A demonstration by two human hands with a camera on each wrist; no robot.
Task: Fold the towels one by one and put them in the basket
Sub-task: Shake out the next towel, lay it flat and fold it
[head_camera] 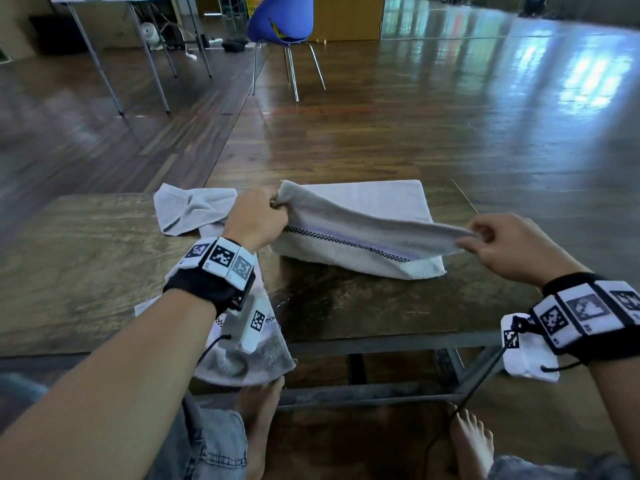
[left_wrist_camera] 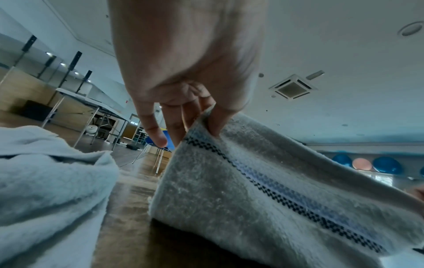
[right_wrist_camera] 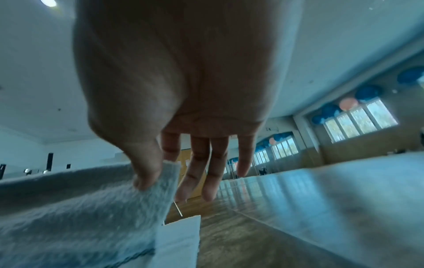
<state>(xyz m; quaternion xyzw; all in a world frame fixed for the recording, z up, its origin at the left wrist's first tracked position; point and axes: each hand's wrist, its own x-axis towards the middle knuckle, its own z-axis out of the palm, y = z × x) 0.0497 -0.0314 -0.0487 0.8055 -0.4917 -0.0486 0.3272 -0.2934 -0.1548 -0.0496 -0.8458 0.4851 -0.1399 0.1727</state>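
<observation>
A pale grey towel [head_camera: 360,233] with a checked black stripe lies half folded on the low wooden table [head_camera: 86,271]. My left hand [head_camera: 258,216] pinches its near left corner and holds it above the table. In the left wrist view the thumb and fingers grip that corner of the towel [left_wrist_camera: 263,181]. My right hand [head_camera: 509,244] pinches the other corner between thumb and forefinger, and the edge hangs taut between both hands. The right wrist view shows the thumb pressed on the towel [right_wrist_camera: 91,208], the other fingers straight. No basket is in view.
A second, crumpled towel [head_camera: 194,209] lies at the table's back left, beside my left hand. A third towel [head_camera: 249,351] hangs over the near edge under my left forearm. A blue chair [head_camera: 282,26] and folding tables stand on the floor beyond.
</observation>
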